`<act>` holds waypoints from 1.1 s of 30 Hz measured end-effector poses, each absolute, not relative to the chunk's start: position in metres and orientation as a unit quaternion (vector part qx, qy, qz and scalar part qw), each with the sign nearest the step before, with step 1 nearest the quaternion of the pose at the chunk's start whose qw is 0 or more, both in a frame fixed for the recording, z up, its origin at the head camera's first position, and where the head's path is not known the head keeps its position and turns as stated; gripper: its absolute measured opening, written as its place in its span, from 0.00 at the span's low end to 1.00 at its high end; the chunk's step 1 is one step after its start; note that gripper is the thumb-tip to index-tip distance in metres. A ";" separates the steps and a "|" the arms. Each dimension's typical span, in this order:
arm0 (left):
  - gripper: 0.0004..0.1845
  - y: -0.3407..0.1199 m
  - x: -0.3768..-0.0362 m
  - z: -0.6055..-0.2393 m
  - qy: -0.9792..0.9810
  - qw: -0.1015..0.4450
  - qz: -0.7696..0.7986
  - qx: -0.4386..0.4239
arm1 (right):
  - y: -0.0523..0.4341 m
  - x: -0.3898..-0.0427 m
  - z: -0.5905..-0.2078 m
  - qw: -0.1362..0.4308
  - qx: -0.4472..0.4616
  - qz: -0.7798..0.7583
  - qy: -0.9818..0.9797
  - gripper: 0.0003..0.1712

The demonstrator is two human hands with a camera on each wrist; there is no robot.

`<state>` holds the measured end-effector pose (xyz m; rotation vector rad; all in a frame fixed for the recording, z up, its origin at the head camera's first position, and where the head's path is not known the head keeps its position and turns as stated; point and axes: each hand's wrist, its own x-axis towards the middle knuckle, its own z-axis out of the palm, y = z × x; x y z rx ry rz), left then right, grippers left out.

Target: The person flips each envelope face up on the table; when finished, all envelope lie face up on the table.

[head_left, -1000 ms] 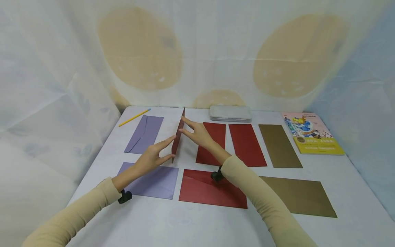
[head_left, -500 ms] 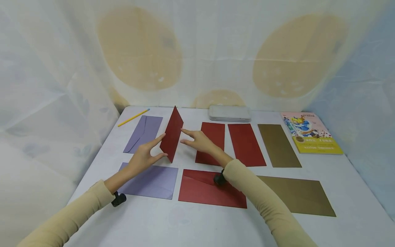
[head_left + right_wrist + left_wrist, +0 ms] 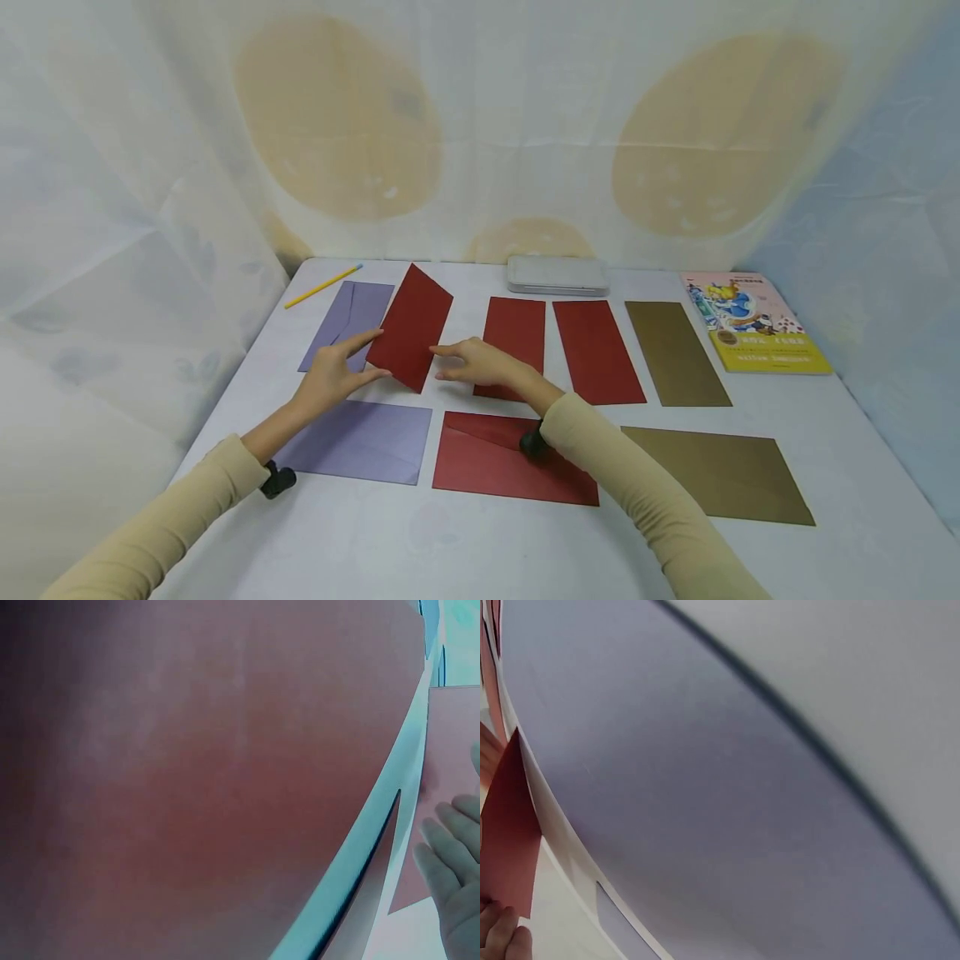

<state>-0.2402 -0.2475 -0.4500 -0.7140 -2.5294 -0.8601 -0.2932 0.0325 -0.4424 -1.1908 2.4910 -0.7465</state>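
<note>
A plain-faced red envelope (image 3: pixel 412 329) stands tilted over the table in the head view, overlapping part of a purple envelope (image 3: pixel 322 346) that lies behind it. My left hand (image 3: pixel 330 377) holds its left edge between thumb and fingers; in the left wrist view, curled fingertips (image 3: pixel 502 934) show at the end of the red envelope (image 3: pixel 514 847). My right hand (image 3: pixel 480 364) is at the opposite edge, index fingertip right at it, thumb a little below. In the right wrist view the fingers of my right hand (image 3: pixel 457 862) are fairly straight in front of the red envelope (image 3: pixel 442 750).
Two red envelopes (image 3: pixel 600 350) and a brown one (image 3: pixel 678 354) lie to the right. A nearer row has purple (image 3: pixel 367 442), red (image 3: pixel 487 471) and brown (image 3: pixel 727 475) envelopes. A pencil (image 3: pixel 322 286), a grey case (image 3: pixel 558 275) and a book (image 3: pixel 757 325) lie at the back.
The red envelope has turned from nearly edge-on to showing its broad face, leaning left. My left hand has moved left and the right hand has come lower along the edge.
</note>
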 end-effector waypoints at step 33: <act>0.26 -0.247 -0.247 -0.464 -0.952 0.058 -0.199 -0.226 | 0.032 -0.305 -0.442 0.145 -0.408 -0.195 0.880 0.31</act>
